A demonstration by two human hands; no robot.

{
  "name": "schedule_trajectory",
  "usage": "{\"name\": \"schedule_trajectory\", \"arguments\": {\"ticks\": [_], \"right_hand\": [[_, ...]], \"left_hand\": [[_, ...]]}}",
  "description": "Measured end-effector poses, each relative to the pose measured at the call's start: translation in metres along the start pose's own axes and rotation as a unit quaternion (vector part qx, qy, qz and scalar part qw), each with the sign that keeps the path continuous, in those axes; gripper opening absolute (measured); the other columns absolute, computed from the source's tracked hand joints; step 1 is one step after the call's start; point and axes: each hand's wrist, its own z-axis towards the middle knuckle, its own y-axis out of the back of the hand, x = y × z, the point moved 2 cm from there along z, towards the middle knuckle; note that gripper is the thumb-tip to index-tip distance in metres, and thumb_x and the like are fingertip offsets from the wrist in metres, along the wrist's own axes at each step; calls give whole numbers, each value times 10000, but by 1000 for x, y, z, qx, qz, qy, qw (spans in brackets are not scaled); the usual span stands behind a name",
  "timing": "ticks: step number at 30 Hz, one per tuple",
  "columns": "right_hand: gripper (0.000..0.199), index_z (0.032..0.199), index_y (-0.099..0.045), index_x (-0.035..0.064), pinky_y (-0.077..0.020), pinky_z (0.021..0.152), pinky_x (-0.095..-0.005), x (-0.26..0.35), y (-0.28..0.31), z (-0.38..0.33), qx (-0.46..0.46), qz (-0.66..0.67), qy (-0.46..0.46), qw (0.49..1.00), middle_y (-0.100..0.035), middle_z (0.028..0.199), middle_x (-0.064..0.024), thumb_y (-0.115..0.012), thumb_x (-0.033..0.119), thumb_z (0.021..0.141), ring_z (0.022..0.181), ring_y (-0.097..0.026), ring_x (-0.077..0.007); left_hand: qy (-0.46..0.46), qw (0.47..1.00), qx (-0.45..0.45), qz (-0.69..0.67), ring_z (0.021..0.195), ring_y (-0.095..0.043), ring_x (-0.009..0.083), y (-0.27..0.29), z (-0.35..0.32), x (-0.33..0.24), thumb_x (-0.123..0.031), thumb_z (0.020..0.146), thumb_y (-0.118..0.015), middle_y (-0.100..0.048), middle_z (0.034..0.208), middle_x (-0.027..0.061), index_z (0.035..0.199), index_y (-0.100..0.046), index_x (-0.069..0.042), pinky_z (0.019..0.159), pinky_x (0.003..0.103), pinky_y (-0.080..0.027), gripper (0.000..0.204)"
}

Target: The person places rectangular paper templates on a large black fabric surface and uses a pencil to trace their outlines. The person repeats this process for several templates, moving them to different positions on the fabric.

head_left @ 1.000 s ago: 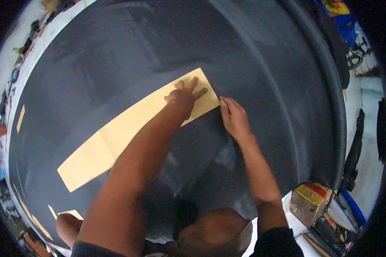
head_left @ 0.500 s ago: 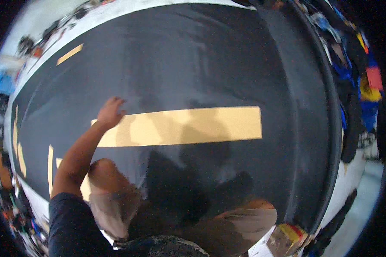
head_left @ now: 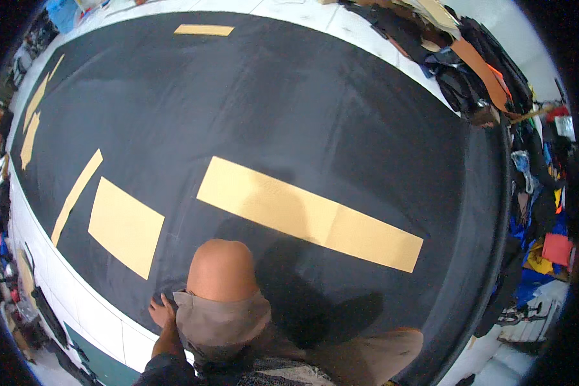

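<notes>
My left hand (head_left: 163, 311) is low beside my left knee, near the front edge of a large black sheet (head_left: 289, 109). Its fingers curl at a small dark thing (head_left: 165, 296) that barely stands out against the sheet. My right hand is out of sight. Ahead of my knees, a long yellow strip (head_left: 309, 212) lies slantwise on the black sheet. A wider yellow four-sided piece (head_left: 127, 226) rests to the left, with a narrow yellow strip (head_left: 77, 196) beside it.
More yellow pieces lie along the left edge (head_left: 35, 106) and far edge (head_left: 203, 30) of the sheet. The sheet's right side ends in a thick rolled edge (head_left: 500, 212). Piled dark materials (head_left: 463, 71) stand at the far right. White floor tiles (head_left: 103, 315) border the near left.
My left hand has drawn back from the long yellow strip to beside my left knee. The view has turned, bringing the wider yellow piece fully into sight.
</notes>
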Motion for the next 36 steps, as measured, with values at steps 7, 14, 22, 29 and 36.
{"name": "schedule_trajectory", "arguments": {"ticks": [7,14,22,29,36], "right_hand": [[495,1435,-443,39,-519,860,-420,47,199,-9,-166,-113,158,967,-676,1073,-211,-556,241,998,1006,-676,-325],[246,1096,-639,-3,-519,771,-350,370,270,-307,-55,14,377,924,-721,1035,-144,-671,203,966,865,-678,-228],[207,977,-675,58,-554,687,-422,392,235,-413,-124,45,555,821,-689,876,-138,-750,221,873,793,-687,-333],[259,952,-621,93,-548,650,-436,432,205,-332,-61,25,715,696,-606,800,-101,-682,342,910,751,-660,-321],[352,1095,-622,100,-512,642,-362,425,212,-256,37,6,821,569,-551,805,-45,-677,383,894,733,-628,-219]], "left_hand": [[299,937,-177,-23,1142,-571,415,-94,8,-38,-676,922,-526,-573,1234,235,1338,-544,-20,980,497,-470,777],[219,967,-112,61,1138,-569,411,-90,22,-53,-631,922,-564,-570,1234,235,1332,-546,-10,981,493,-468,745],[75,993,-80,38,1132,-567,407,-88,4,-60,-581,922,-609,-565,1233,235,1325,-549,1,982,489,-464,710],[35,983,-162,79,1127,-565,404,-58,19,-60,-536,922,-647,-562,1232,234,1318,-551,11,983,485,-462,682],[-135,990,-3,30,1128,-561,401,89,90,-42,-495,926,-671,-557,1238,233,1314,-552,17,988,483,-458,654]]}}
